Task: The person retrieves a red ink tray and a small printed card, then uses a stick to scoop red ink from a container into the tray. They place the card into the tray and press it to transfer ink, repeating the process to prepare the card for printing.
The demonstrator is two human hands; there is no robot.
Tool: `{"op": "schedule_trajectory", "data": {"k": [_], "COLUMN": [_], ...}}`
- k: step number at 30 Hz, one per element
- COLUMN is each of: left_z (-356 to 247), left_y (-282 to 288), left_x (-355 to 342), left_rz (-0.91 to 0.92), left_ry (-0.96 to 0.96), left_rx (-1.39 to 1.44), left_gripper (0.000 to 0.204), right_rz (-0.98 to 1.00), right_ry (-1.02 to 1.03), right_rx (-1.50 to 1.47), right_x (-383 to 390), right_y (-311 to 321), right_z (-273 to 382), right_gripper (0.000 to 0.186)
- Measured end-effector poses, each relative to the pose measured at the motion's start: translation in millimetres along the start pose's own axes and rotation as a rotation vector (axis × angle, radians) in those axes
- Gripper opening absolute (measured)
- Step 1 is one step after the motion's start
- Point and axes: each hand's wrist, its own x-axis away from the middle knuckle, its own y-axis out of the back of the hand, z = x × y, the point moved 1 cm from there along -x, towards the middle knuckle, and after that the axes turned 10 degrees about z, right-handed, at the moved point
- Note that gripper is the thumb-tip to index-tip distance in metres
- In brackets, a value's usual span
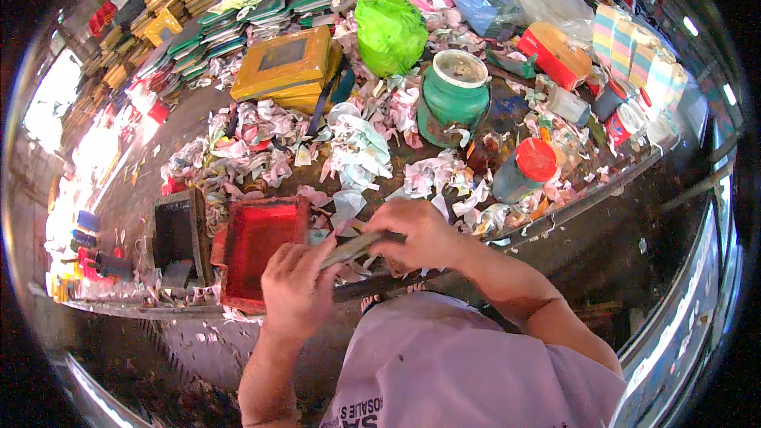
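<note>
Between my two hands is a thin, flat greyish piece (355,248), seen edge-on and tilted up toward the right; its exact kind I cannot make out. My left hand (297,285) grips its lower left end, fingers closed. At the upper right end, my right hand (416,230) curls closed around it. Just left of my left hand lies a shallow red tray (264,234) at the table's front edge, its inside stained red. Crumpled white and pink paper scraps (357,150) spread beyond my hands.
A dark framed box (176,234) stands left of the tray. Farther back are yellow frames (281,63), a lime-green plastic bag (390,36) and a green tub (453,103). A red-lidded jar (529,165) is on the right, near the table edge. Stacked frames (190,0) fill the back left.
</note>
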Motion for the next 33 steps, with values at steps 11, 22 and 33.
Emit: {"op": "schedule_trajectory", "data": {"k": [11, 22, 33], "left_z": [-1, -51, -22], "left_y": [-44, 17, 34], "left_x": [73, 166, 204], "left_rz": [-0.714, -1.027, -1.065], "left_ry": [0.72, 0.939, 0.97], "left_rx": [0.694, 1.02, 1.036], "left_gripper": [0.038, 0.058, 0.069], "right_rz": [-0.005, 0.156, 0.438], "right_ry": [-0.252, -0.307, -0.017], "right_rx": [0.422, 0.529, 0.255], "right_x": [-16, -106, -45], "right_y": [22, -77, -87], "right_z": [-120, -177, -32], "right_gripper": [0.049, 0.068, 0.022]}}
